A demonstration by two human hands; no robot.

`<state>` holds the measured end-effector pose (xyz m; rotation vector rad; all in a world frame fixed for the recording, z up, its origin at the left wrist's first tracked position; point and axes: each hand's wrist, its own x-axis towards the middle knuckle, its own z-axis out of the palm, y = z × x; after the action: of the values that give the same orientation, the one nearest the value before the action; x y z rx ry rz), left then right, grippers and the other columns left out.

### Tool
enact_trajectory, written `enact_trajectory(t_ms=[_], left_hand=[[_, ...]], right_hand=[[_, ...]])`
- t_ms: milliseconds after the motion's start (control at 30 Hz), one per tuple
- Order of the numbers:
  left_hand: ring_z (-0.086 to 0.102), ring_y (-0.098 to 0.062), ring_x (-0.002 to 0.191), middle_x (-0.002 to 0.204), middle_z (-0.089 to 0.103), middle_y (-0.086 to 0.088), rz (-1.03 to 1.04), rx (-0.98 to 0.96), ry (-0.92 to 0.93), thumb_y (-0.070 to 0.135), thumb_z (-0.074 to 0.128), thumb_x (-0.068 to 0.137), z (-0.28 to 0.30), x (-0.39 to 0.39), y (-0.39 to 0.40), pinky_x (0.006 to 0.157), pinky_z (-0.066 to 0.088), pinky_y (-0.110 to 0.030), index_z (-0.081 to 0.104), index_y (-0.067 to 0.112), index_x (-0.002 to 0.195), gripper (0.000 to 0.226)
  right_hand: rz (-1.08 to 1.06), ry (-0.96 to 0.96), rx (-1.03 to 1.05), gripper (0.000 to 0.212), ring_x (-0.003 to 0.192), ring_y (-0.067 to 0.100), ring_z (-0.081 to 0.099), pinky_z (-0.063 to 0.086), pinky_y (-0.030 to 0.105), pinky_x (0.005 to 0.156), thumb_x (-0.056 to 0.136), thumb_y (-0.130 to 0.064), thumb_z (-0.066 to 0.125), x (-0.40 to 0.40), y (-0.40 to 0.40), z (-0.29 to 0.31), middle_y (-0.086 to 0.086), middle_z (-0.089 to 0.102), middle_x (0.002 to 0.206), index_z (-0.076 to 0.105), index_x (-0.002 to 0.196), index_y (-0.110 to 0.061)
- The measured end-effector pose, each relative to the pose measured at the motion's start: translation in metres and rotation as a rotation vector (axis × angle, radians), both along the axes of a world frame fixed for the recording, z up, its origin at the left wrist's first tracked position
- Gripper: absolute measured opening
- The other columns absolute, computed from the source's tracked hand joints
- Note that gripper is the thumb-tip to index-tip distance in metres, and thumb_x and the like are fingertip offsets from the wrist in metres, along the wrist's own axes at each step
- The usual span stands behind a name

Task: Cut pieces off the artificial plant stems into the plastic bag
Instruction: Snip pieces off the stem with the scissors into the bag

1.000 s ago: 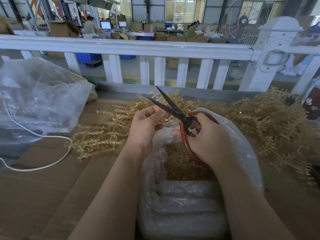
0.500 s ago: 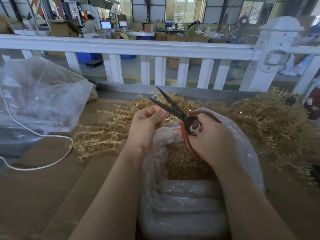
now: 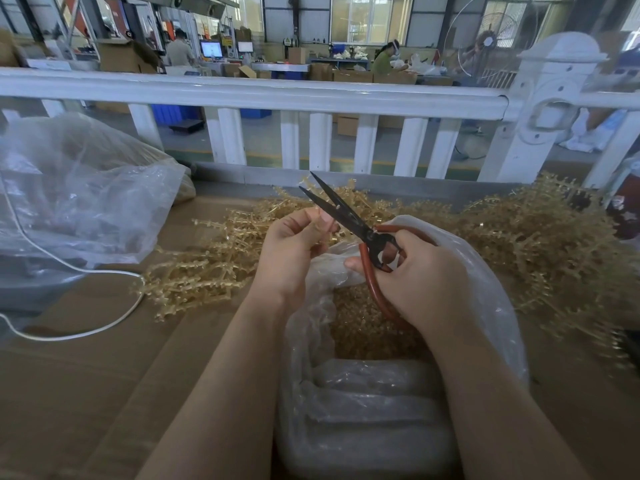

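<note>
Left hand [image 3: 294,247]: over the middle of the counter, fingers curled, pinching a small pale stem piece [image 3: 331,223] at the fingertips, just beside the blades.
Right hand [image 3: 420,275]: fingers curled through and around the red handles of the scissors [image 3: 349,216], held above the bag's mouth.
Scissors: dark blades parted, tips pointing up and away toward the counter's far edge; stem piece at the lower blade, exact contact hard to tell.
Plastic bag [image 3: 491,306]: clear, mouth open, at the counter's near edge between the forearms; holding a heap of cut golden bits [image 3: 360,327].
Plant stems [image 3: 540,244]: golden, heaped along the far edge and toward the far right corner; a thinner spread [image 3: 201,271] lying left of the left hand.
Counter [image 3: 86,393]: brown cardboard surface.
Second bag [image 3: 79,195]: large, clear, crumpled, at the far left corner.
White cord [image 3: 86,271]: looping over the left side.
White railing [image 3: 277,95]: beyond the far edge.
</note>
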<state>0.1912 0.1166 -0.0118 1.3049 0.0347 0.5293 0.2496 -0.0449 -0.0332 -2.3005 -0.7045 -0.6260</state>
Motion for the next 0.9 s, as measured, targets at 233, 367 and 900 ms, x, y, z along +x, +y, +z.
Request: enact_trajectory(t_ms=[233, 367, 900], left_hand=[[0.053, -0.013, 0.065, 0.070, 0.060, -0.003, 0.046, -0.052, 0.003, 0.001, 0.057, 0.095, -0.0016, 0.0027, 0.0009, 0.066, 0.049, -0.024, 0.064, 0.008, 0.088, 0.013], [0.055, -0.013, 0.065, 0.073, 0.063, -0.004, 0.047, -0.044, -0.010, -0.005, 0.059, 0.093, -0.0017, 0.0025, 0.0022, 0.068, 0.051, -0.024, 0.067, 0.006, 0.091, 0.014], [0.044, -0.011, 0.061, 0.065, 0.057, 0.000, 0.060, -0.040, -0.024, -0.002, 0.060, 0.092, -0.0007, 0.0006, 0.0031, 0.064, 0.043, -0.020, 0.069, 0.020, 0.063, 0.038]], right_hand=[[-0.017, 0.001, 0.003, 0.069, 0.061, -0.009, 0.044, 0.024, 0.000, 0.064, 0.069, -0.088, 0.046, -0.0004, 0.0026, 0.0002, -0.030, 0.049, 0.079, 0.070, 0.097, -0.029], [-0.011, 0.008, -0.034, 0.064, 0.061, -0.014, 0.040, 0.024, 0.001, 0.059, 0.070, -0.086, 0.053, 0.0008, 0.0024, 0.0001, -0.028, 0.051, 0.076, 0.070, 0.098, -0.032], [0.035, -0.007, -0.020, 0.067, 0.081, 0.000, 0.053, 0.044, 0.016, 0.077, 0.070, -0.085, 0.047, -0.0011, -0.0014, 0.0034, -0.023, 0.057, 0.088, 0.066, 0.098, -0.027]])
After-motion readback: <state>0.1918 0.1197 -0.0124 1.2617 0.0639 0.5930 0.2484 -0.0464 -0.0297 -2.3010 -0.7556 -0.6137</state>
